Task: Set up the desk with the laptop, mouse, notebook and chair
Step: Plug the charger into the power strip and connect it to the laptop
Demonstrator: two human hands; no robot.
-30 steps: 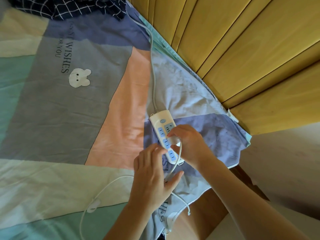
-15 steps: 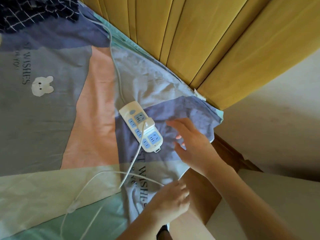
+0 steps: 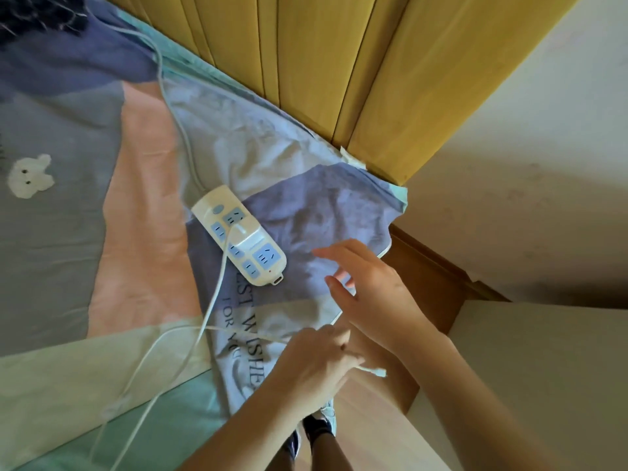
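A white power strip (image 3: pixel 238 235) with blue sockets lies on the patchwork bed sheet (image 3: pixel 142 232). A white charger block (image 3: pixel 249 240) is plugged into it, and its thin white cable (image 3: pixel 210 300) runs down across the sheet. My left hand (image 3: pixel 312 362) is closed on the cable near its free end, whose connector (image 3: pixel 375 371) sticks out to the right. My right hand (image 3: pixel 370 294) hovers open just right of the strip, fingers spread, holding nothing. No laptop, mouse, notebook or chair is in view.
A yellow wooden panel wall (image 3: pixel 339 73) borders the bed at the back. The strip's thick supply cord (image 3: pixel 170 107) runs up along the sheet. A brown wooden bed frame edge (image 3: pixel 431 277) and pale floor (image 3: pixel 543 351) lie to the right. My shoes (image 3: pixel 316 426) show below.
My right hand has let go of the plugged-in charger and drawn back to the right. My left hand has moved down the cable and closed on its free end. The view shifted right.
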